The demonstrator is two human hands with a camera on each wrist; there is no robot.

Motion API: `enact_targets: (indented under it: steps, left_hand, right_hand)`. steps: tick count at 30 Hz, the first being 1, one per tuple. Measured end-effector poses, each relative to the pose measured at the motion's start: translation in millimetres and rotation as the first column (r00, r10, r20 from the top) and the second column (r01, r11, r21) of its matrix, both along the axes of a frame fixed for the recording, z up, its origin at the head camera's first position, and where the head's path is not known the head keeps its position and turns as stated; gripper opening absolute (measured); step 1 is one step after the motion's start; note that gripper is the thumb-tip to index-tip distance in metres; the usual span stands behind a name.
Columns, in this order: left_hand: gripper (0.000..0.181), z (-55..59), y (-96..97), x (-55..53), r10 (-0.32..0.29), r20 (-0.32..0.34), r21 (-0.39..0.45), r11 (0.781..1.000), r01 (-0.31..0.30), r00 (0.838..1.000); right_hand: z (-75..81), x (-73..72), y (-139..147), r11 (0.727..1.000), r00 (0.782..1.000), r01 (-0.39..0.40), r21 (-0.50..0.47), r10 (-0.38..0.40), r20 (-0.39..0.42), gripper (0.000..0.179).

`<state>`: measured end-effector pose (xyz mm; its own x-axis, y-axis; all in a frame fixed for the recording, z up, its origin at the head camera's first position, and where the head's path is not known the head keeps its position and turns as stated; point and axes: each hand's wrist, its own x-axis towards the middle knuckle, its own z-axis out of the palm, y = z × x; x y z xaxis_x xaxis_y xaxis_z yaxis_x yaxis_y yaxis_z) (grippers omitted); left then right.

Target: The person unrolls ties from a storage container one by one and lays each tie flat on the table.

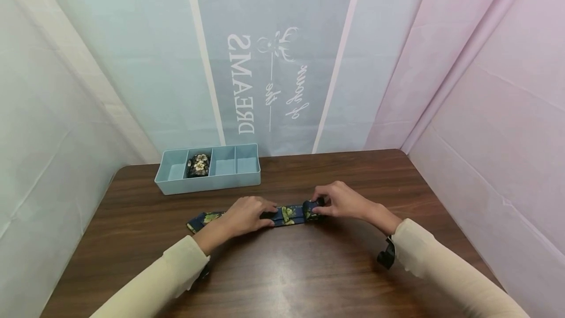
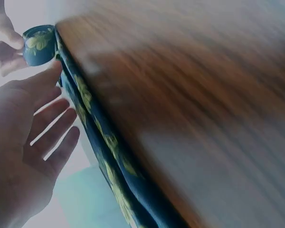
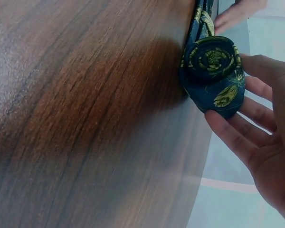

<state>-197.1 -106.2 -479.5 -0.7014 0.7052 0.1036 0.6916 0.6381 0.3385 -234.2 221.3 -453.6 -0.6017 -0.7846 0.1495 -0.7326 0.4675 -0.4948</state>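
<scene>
A navy necktie (image 1: 289, 215) with yellow-green flowers lies lengthwise on the table, its right end wound into a roll. My right hand (image 1: 346, 201) grips that roll between thumb and fingers; its spiral side faces the right wrist view, where the rolled tie (image 3: 213, 71) stands on edge. My left hand (image 1: 248, 215) rests at the flat stretch of the tie, left of the roll. In the left wrist view the left hand's fingers (image 2: 52, 126) are loosely extended, with a fingertip near the roll. The tie's pointed end sticks out left of this hand, partly covered by it.
Behind the tie, at the back left of the brown wooden table (image 1: 282, 269), stands a light blue divided box (image 1: 212, 184). One of its compartments holds a rolled black tie with pale flowers (image 1: 199, 165). Fabric hangings (image 1: 282, 4) enclose the back and sides.
</scene>
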Motion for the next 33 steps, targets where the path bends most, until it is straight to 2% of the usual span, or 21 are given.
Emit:
enact_targets:
  steps: [4,7,14,19,29,33]
  left_hand:
    - [0.041,-3.2,10.2,-1.5,0.001,-0.018,0.040,0.999,-0.001,1.000]
    - [0.040,-4.2,18.5,-3.4,-0.011,-0.017,0.068,0.998,0.013,1.000]
    - [0.037,-7.0,37.2,-4.5,-0.025,-0.017,0.085,0.996,0.026,1.000]
    - [0.037,-10.4,46.8,-7.0,-0.031,-0.031,0.103,0.994,0.034,0.999]
    - [0.032,-10.9,50.8,-7.7,-0.011,-0.008,0.037,0.999,0.011,1.000]
    - [0.031,-11.3,50.4,-7.8,-0.007,-0.010,0.030,1.000,0.007,1.000]
  right_hand:
    - [0.1,0.6,-1,1.000,1.000,0.008,0.022,-0.007,-0.024,0.022]
    - [0.6,0.3,-1,1.000,1.000,0.000,0.031,0.000,-0.012,0.026]
    - [6.6,1.4,-3,0.995,0.997,-0.075,0.066,0.074,0.014,0.028]
    - [9.3,1.4,-4,0.992,0.995,-0.092,0.084,0.089,0.033,0.027]
    - [7.5,0.1,-2,0.992,0.996,-0.087,0.086,0.084,0.039,0.025]
    - [3.1,-0.9,-2,0.995,0.997,-0.075,0.067,0.075,0.013,0.018]
